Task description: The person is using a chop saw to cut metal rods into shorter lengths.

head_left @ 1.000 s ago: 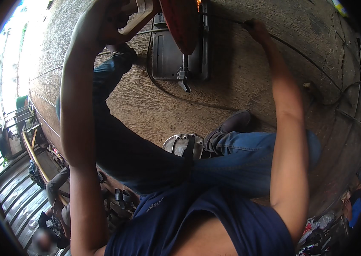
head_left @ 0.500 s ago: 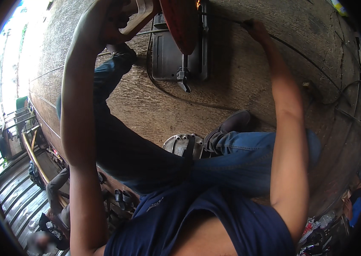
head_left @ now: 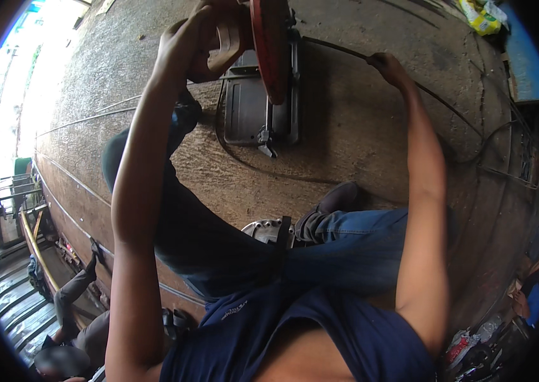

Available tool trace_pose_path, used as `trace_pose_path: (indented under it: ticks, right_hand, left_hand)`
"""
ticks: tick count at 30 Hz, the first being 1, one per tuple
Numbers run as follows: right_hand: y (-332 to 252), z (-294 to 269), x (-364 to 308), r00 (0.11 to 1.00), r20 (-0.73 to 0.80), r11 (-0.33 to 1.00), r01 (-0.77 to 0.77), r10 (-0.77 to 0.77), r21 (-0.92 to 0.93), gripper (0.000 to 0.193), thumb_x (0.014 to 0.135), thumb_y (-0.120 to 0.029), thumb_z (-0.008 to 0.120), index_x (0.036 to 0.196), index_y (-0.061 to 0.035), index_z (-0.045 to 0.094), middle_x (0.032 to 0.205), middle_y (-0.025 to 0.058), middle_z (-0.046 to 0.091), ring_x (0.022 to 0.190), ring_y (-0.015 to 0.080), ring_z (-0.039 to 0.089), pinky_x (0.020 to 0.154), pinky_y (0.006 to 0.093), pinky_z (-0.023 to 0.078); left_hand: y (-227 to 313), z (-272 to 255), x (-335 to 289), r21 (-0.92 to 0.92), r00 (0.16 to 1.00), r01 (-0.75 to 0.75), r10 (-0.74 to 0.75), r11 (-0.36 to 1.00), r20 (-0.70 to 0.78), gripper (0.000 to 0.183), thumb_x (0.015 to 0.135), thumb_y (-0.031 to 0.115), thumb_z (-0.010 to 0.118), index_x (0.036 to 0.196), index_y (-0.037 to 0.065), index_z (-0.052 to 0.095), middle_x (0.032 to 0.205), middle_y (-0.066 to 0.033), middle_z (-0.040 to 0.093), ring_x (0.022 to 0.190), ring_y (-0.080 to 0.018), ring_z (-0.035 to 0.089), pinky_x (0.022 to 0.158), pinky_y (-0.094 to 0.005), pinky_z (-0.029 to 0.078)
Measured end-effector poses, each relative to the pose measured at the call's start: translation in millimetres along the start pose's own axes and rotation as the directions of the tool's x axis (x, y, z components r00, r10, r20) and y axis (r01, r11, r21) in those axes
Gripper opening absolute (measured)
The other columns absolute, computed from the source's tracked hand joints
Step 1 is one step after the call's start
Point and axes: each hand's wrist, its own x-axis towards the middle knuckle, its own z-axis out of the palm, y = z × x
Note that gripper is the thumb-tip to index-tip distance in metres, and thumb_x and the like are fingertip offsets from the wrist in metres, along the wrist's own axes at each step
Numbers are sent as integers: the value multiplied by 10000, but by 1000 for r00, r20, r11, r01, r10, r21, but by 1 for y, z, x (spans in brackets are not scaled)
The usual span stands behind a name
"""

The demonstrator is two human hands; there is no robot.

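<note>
Cut-off saw (head_left: 247,95): orange glow beside red guard (head_left: 269,51) gone since earlier; left hand (head_left: 186,48) gripping handle (head_left: 232,54), right hand (head_left: 390,67) pinching rod (head_left: 336,49)

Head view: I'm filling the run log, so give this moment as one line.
left grip: on tan handle | right grip: holding dark rod | red guard: overlaps black base in view

Saw (head_left: 271,57) on floor (head_left: 346,146) — rod (head_left: 339,49) to its right (contact unclear).
</note>
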Motion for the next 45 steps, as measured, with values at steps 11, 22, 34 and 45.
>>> trace_pose_path:
  ticks: [11, 22, 34, 45]
  right_hand:
    - [-91, -128, -86, 820, -565, 995, 53, -92, -85, 499, 874, -440, 672, 1058, 24, 684, 964, 196, 704, 882, 226, 654, 797, 377, 493]
    - [-228, -130, -153, 363, -805, 844, 454, -469, -287, 250, 914, -360, 643, 955, -139, 753, 585, 42, 632, 433, 103, 468, 414, 315, 353]
    - [-250, -111, -203, 532, -741, 828, 558, -410, -57, 162, 849, -148, 720, 937, -13, 713, 825, 124, 699, 738, 205, 676, 660, 328, 510]
    - [-220, -116, -197, 426, -807, 734, 679, -408, -13, 238, 851, -228, 697, 946, -10, 693, 791, 101, 692, 716, 200, 677, 665, 305, 532]
  left_hand:
    - [-16, 2, 7, 344, 694, -459, 573, 819, -437, 561, 893, 387, 653, 1212, -63, 550, 1160, -247, 549, 1118, -354, 520, 974, -430, 407]
    - [47, 75, -124, 22, 552, -834, 834, 552, -17, 225, 978, 137, 542, 1050, -35, 668, 914, -73, 670, 823, -134, 600, 740, -247, 478]
    - [122, 162, -167, -735, 866, -295, 495, 611, 64, 442, 975, 274, 577, 1228, -85, 527, 1174, -167, 615, 1122, -249, 606, 997, -355, 491]
    - [121, 198, -168, -879, 934, -72, 341, 471, 106, 327, 948, 204, 624, 1111, -80, 621, 1061, -138, 663, 1015, -185, 637, 933, -261, 500]
